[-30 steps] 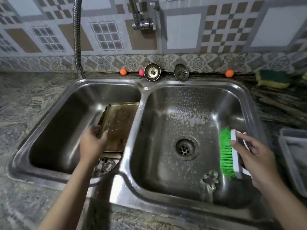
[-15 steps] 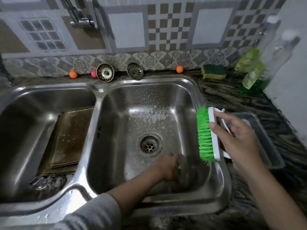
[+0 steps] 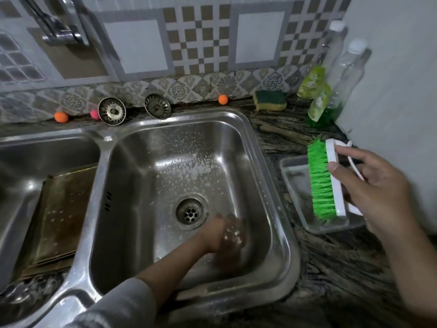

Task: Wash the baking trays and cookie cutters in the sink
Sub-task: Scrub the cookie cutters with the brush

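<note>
The left hand is down in the right bowl of the sink, right beside the drain. It is blurry there, with something small and shiny under its fingers, maybe a cookie cutter, so I cannot tell if its grip is wide or closed on anything. The right hand is up over the counter, past the right side of the sink. Its grip is closed on a scrub brush with a white back and green bristles. The thumb sits on the white back, and the bristles point toward the sink. Under the brush a clear tray sits on the counter. The brown baking trays lie stacked in the left bowl, leaning by the wall between the two bowls. Some shiny cookie cutters lie in the near corner of that bowl. Two metal drain strainers lean at the tiled wall behind the sink. A green and yellow sponge and two soap bottles stand far back on the right
</note>
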